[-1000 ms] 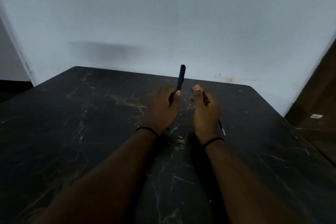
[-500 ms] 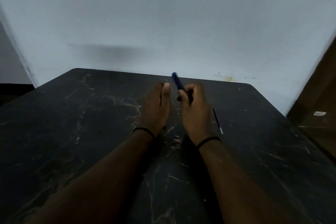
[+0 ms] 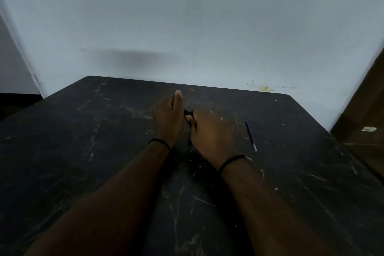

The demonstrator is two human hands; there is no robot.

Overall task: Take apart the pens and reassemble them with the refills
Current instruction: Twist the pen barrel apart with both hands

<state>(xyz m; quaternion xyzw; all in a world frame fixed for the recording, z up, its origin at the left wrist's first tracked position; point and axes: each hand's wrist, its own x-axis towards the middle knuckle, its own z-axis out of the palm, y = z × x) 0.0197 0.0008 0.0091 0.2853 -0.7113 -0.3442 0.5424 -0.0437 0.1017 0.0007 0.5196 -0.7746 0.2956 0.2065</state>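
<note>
**Both hands close together over dark counter, pen part between them**

Head view, dim light, some blur at the hands.

Left hand (image 3: 168,118) sits mid-counter, seen edge-on, its fingers (image 3: 178,95) stretched forward and held together, pointing toward the far wall. A thin dark line runs along the upper side of the hand; cannot tell whether it is a pen part or a shadow between the fingers. Whether this hand grips anything cannot be told from here.

Right hand (image 3: 209,133) lies just beside the left, back of the hand up, fingers curled in toward the left hand. A short dark pen piece (image 3: 187,112) shows in the gap between the two hands, at the right hand's fingertips; the right fingers are closed around it. Below that, a slim dark-blue shaft (image 3: 189,140) pokes down out of the underside of the right hand, its end near the counter. Cannot tell if the two bits are one pen or separate pieces.

A thin blue refill (image 3: 251,136) with a pale tip lies flat on the counter (image 3: 83,151) to the right of the right hand, apart from it, angled slightly, pale end nearer the camera.

Counter is black with pale marble-like veins and scattered light specks. Each wrist carries a thin black band: left (image 3: 159,142), right (image 3: 232,161). Both forearms are bare. Pale wall (image 3: 187,27) behind the counter has a small yellowish stain low on the right.
</note>
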